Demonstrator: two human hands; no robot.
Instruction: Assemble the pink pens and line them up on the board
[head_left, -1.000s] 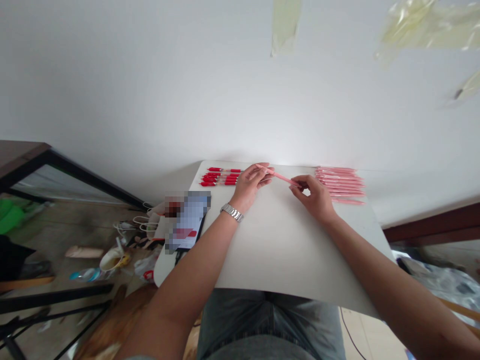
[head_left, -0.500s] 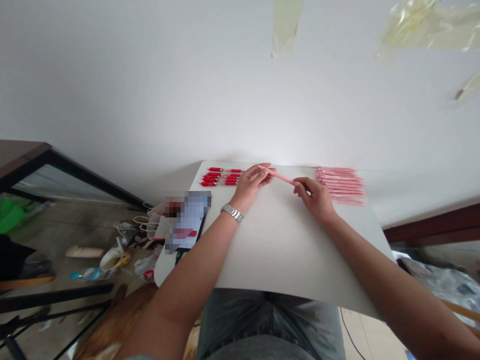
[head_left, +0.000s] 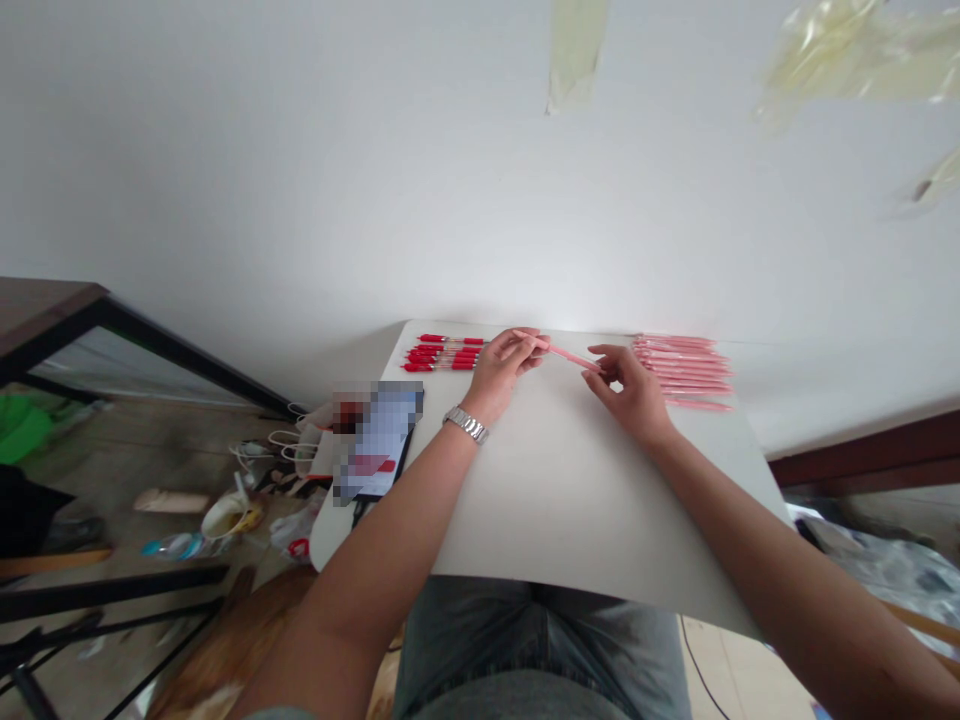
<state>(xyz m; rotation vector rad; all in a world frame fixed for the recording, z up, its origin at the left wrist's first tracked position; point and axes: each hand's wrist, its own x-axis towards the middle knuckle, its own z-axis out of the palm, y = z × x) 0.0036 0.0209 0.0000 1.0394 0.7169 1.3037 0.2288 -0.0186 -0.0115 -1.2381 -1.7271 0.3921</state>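
A slim pink pen (head_left: 571,356) is held slanting over the table, its right end lower in the picture. My left hand (head_left: 511,362), with a metal watch at the wrist, is closed around its left part. At the pen's right end is my right hand (head_left: 628,385), thumb and a finger against the tip, index finger lifted away. Left of my left hand lie several red pens (head_left: 442,353) with clear middles, side by side, partly covered by that hand. Beyond my right hand is a row of several pink pens (head_left: 691,370).
The white table (head_left: 540,490) stands against a white wall. A phone or tablet (head_left: 382,440), blurred out, lies at its left edge. Cables, a cup (head_left: 225,517) and a bottle (head_left: 176,547) are on the floor to the left. Clear plastic (head_left: 892,570) lies at the right.
The index finger of my right hand has lifted off the pink pen, and more of the pen's right end shows. My left hand has stayed in place.
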